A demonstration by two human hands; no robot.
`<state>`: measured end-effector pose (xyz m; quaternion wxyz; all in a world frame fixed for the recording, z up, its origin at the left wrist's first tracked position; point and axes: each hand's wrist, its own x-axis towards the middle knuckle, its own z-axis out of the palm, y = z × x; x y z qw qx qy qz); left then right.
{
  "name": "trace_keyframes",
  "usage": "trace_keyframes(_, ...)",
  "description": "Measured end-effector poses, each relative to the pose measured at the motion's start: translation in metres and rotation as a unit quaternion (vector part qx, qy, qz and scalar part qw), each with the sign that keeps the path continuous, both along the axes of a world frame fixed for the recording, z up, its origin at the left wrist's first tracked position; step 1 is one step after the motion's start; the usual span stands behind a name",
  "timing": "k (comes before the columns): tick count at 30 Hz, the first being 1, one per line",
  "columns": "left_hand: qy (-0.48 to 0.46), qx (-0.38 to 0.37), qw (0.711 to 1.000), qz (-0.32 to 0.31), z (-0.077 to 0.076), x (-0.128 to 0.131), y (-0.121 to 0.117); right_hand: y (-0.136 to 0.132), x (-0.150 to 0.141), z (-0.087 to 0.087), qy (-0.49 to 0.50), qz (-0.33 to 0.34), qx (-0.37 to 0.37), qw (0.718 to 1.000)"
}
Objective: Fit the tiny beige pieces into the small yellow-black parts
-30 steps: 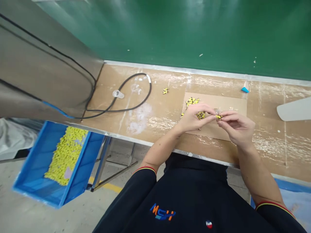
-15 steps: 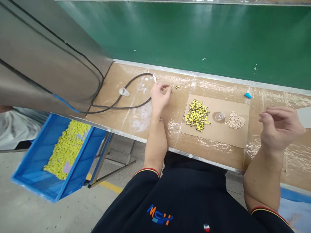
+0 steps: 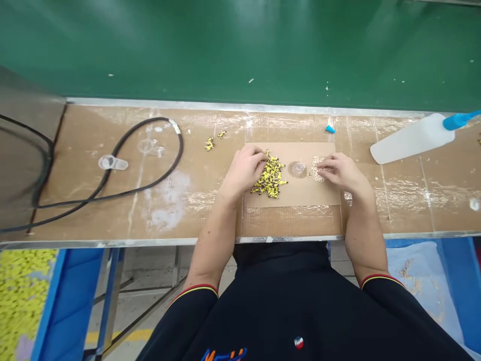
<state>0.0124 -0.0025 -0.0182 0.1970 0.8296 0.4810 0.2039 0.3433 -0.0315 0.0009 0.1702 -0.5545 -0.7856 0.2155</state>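
A pile of small yellow-and-black pieces [image 3: 273, 179] lies on the left part of a flat cardboard sheet [image 3: 296, 198]. At its upper left edge is my left hand [image 3: 246, 169], fingers bent together at the pieces; what they grip is too small to make out. A small clear cup [image 3: 299, 169] stands on the sheet between the two piles. To its right, tiny beige pieces [image 3: 316, 169] lie in a heap. My right hand [image 3: 341, 173] reaches into this heap from the right with thumb and fingers pinched, their tips partly hidden.
A few yellow-and-black pieces [image 3: 209, 144] lie apart at the left. Further left are a looped black cable [image 3: 180, 150] and a clear plastic scoop-like cup [image 3: 112, 163]. A blue cap [image 3: 329, 129] and a white squeeze bottle [image 3: 413, 139] lie rightward. Blue bins [image 3: 77, 296] stand below.
My left hand has moved from the loose pieces to the yellow-and-black pile. My right hand has come down from the right to the beige heap. The view has turned rightward, showing the bottle.
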Motion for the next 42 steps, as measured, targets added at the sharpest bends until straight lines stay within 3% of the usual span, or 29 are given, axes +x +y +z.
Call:
trace_keyframes(10, -0.046, -0.03, 0.998, 0.034, 0.008, -0.015, 0.004, -0.002, -0.005, 0.001, -0.065, 0.021, -0.03, 0.997)
trace_keyframes(18, -0.185, -0.016, 0.978, 0.094, 0.02, -0.015, 0.001, -0.004, 0.001, 0.014, 0.03, 0.001, 0.026, 0.999)
trace_keyframes(21, -0.329, -0.062, 0.935, 0.115, 0.019, -0.007, 0.0, -0.004, 0.002, 0.017, 0.055, -0.007, 0.032, 0.998)
trace_keyframes(25, -0.521, -0.184, 0.827, 0.108, 0.015, 0.005, -0.001, -0.004, 0.004, 0.015, 0.077, -0.011, 0.039, 0.996)
trace_keyframes(28, -0.592, -0.272, 0.753, 0.092, 0.014, 0.01, -0.001, -0.004, 0.006, 0.013, 0.085, -0.013, 0.033, 0.996)
trace_keyframes(31, -0.615, -0.296, 0.725, 0.09, 0.015, 0.013, -0.003, -0.005, 0.005, 0.015, 0.111, -0.027, 0.039, 0.993)
trace_keyframes(33, -0.606, -0.28, 0.741, 0.076, 0.018, 0.018, -0.008, -0.008, 0.0, 0.018, 0.16, -0.04, 0.052, 0.985)
trace_keyframes(39, -0.454, -0.062, 0.887, -0.063, 0.034, 0.052, -0.049, -0.024, -0.034, 0.024, 0.359, -0.013, 0.075, 0.93)
trace_keyframes(42, -0.393, 0.018, 0.914, -0.1, 0.038, 0.064, -0.061, -0.031, -0.05, 0.024, 0.4, 0.027, 0.051, 0.915)
